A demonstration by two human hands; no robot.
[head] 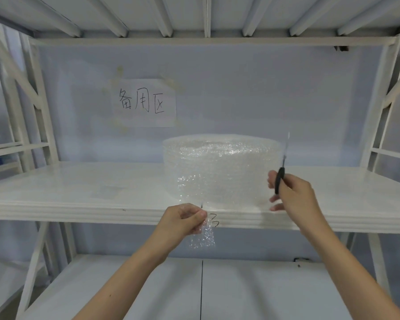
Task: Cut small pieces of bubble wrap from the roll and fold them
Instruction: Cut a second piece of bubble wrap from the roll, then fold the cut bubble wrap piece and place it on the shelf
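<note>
Bubble wrap roll (219, 167): stood on the shelf (79, 195), within reach.
Left hand (183, 219): fingers pinched a cut piece (202, 239), seemingly for folding.
Right hand (293, 195): gripped scissors (281, 176), blades raised clear.

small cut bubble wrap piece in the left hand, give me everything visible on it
The small bubble wrap piece is clear, bubbled plastic film, roughly rectangular and crinkled. It hangs down loosely in front of the shelf edge, below the big bubble wrap roll and apart from it. Only the left hand touches it, pinching its upper part between thumb and fingers. Whether it is already folded cannot be told.
</note>
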